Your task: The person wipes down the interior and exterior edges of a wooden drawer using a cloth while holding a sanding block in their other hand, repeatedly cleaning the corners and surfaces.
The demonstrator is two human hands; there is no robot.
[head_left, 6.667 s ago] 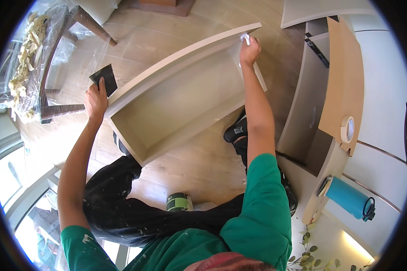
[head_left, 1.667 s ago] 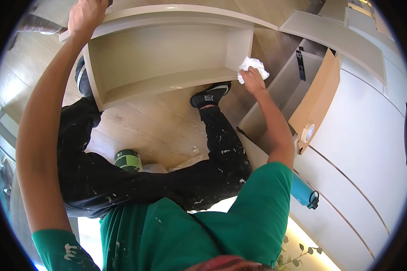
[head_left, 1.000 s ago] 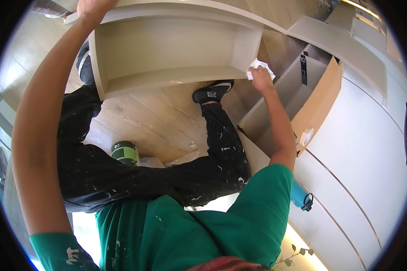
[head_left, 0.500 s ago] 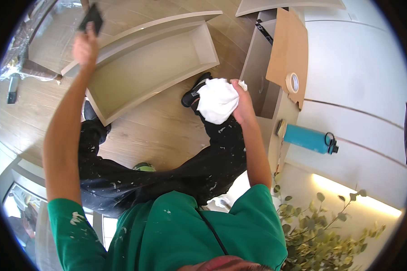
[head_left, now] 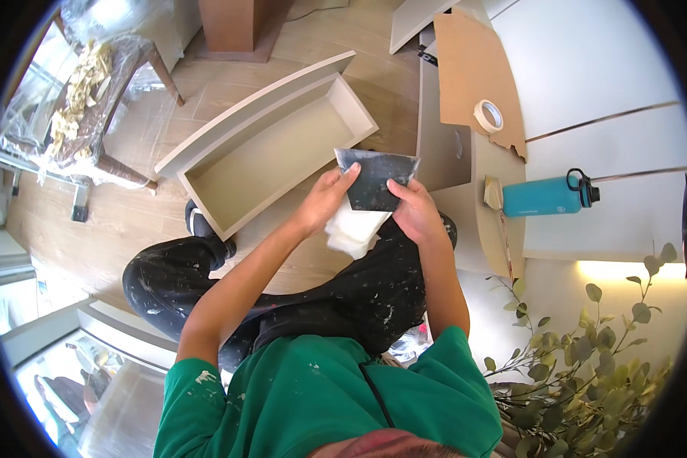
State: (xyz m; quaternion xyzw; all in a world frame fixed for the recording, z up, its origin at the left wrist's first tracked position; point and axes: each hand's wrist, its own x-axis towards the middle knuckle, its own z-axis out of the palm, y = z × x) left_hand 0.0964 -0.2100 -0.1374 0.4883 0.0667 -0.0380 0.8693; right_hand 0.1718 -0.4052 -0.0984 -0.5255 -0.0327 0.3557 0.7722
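Observation:
A dark, flat, four-cornered sheet (head_left: 374, 183) with whitish smudges, like sandpaper, is held out before me. My left hand (head_left: 324, 201) pinches its left side, thumb on top. On the right side, my right hand (head_left: 417, 212) grips it with the thumb over the face and the other fingers hidden behind. Bunched white cloth (head_left: 355, 230) shows beneath the sheet, above my knee; whether fingers hold it is hidden. Just beyond lies a pale, shallow drawer (head_left: 275, 145) with a long front panel, set at a slant on the wooden floor.
An open cabinet (head_left: 444, 153) stands to the right, with brown cardboard (head_left: 477, 72), a tape roll (head_left: 488, 116) and a blue bottle (head_left: 542, 198) on its top. A plastic-wrapped chair (head_left: 118, 114) is at far left. Leafy branches (head_left: 588, 359) fill the lower right.
My left hand has come from the far left with the dark sheet to meet my right hand, which now grips the sheet too. The white cloth is now partly under it.

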